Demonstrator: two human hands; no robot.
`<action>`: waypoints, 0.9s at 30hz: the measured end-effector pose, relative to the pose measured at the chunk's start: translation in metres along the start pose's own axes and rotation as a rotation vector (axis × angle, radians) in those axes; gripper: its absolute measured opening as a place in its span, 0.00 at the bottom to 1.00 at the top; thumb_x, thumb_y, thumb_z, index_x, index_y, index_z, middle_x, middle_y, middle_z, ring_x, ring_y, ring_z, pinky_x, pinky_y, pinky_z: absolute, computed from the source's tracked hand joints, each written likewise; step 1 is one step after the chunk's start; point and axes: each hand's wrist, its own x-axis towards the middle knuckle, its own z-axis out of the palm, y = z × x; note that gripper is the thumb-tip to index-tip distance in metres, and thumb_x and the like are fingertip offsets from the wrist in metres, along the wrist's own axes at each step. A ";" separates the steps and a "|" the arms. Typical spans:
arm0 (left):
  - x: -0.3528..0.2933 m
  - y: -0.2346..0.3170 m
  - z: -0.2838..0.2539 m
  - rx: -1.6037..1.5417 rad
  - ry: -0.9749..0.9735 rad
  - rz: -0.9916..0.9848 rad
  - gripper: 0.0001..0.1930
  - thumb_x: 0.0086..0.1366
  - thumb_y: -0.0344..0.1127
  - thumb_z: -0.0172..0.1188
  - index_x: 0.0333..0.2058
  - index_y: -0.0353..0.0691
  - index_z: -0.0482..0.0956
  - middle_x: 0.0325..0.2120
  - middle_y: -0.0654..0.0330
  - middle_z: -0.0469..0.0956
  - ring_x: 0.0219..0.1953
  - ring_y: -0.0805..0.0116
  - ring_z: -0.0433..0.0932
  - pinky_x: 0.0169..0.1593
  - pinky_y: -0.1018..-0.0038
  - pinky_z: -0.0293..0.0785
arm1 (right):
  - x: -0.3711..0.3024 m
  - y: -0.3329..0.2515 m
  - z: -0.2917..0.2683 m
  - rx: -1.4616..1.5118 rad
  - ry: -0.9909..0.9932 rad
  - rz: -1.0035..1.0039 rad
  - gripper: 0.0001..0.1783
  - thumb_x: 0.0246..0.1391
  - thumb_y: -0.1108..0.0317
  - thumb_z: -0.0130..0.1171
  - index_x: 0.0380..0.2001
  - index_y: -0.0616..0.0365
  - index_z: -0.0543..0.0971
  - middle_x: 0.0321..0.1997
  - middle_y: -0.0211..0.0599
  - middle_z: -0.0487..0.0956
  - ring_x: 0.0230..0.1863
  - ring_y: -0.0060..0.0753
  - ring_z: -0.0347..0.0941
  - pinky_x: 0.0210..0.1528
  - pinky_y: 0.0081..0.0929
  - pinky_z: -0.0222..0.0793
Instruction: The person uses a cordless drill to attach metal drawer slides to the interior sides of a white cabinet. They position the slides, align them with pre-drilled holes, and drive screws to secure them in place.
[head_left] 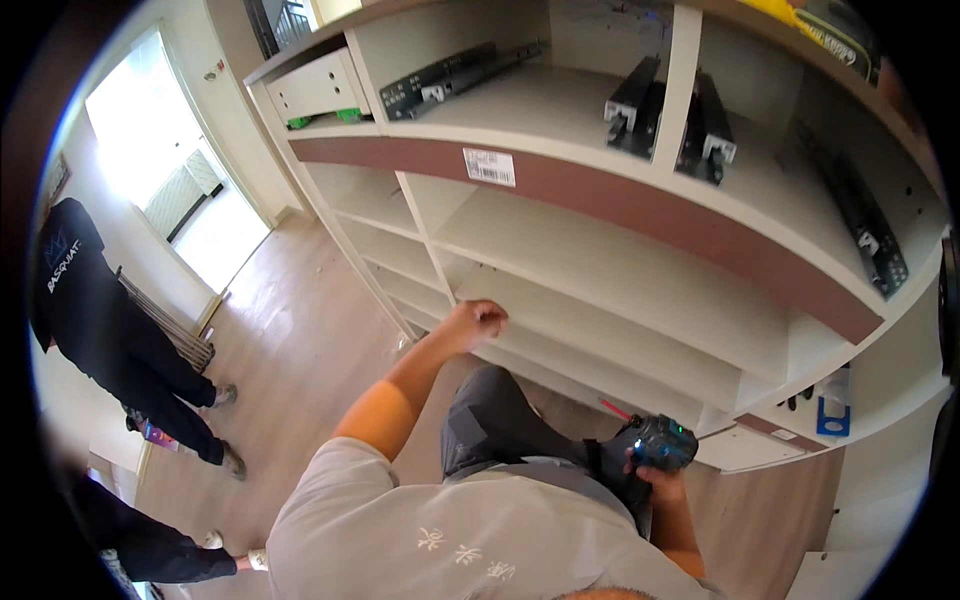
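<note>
A blue-and-black cordless drill (665, 442) with a long red bit is in my right hand (658, 480), down beside my thigh at the lower right. The fingers wrap round its grip. My left hand (476, 325) is raised before the open shelves of a white cabinet (560, 235). Its fingers are curled together; whether something small is between them is hidden. Black drawer slides (440, 82) are fixed inside the cabinet's top compartments. Another pair of slides (708, 130) flanks the upright divider, and one more slide (855, 210) runs along the right wall.
A white drawer (315, 88) with green clips sits in the top left compartment. A brown strip (600, 205) with a label crosses the front. Two people (110, 300) stand on the wood floor (290, 330) at the left. A blue part (833, 415) lies low at the right.
</note>
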 end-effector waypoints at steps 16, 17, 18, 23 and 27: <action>0.115 -0.013 0.022 0.831 0.392 -0.268 0.22 0.71 0.39 0.51 0.61 0.43 0.78 0.61 0.47 0.77 0.62 0.48 0.78 0.60 0.57 0.78 | 0.011 0.039 -0.041 0.397 0.061 0.199 0.34 0.39 0.73 0.72 0.55 0.64 0.77 0.43 0.47 0.85 0.35 0.47 0.82 0.41 0.47 0.81; 0.119 -0.015 0.016 0.863 0.348 -0.290 0.22 0.71 0.38 0.50 0.61 0.42 0.78 0.61 0.47 0.77 0.61 0.47 0.78 0.60 0.56 0.79 | 0.017 0.037 -0.041 0.387 0.062 0.213 0.34 0.38 0.72 0.72 0.54 0.65 0.77 0.43 0.47 0.85 0.35 0.47 0.83 0.41 0.47 0.81; 0.119 -0.026 0.017 0.832 0.483 -0.210 0.22 0.71 0.39 0.50 0.61 0.42 0.78 0.61 0.47 0.78 0.62 0.48 0.78 0.60 0.57 0.78 | 0.016 0.037 -0.042 0.369 0.050 0.203 0.34 0.38 0.72 0.73 0.53 0.65 0.77 0.43 0.47 0.85 0.35 0.47 0.83 0.41 0.46 0.82; 0.116 -0.034 0.018 0.801 0.632 -0.150 0.26 0.69 0.41 0.55 0.65 0.48 0.75 0.61 0.50 0.78 0.64 0.50 0.76 0.64 0.58 0.75 | 0.014 0.038 -0.041 0.332 0.035 0.118 0.33 0.36 0.72 0.73 0.51 0.65 0.78 0.41 0.46 0.84 0.34 0.46 0.83 0.40 0.45 0.82; 0.110 -0.028 0.012 0.753 0.629 -0.129 0.23 0.69 0.40 0.56 0.62 0.48 0.78 0.61 0.49 0.78 0.63 0.47 0.75 0.64 0.57 0.75 | 0.012 0.033 -0.039 0.329 0.035 0.109 0.33 0.37 0.77 0.70 0.53 0.64 0.77 0.42 0.48 0.85 0.35 0.46 0.83 0.40 0.43 0.82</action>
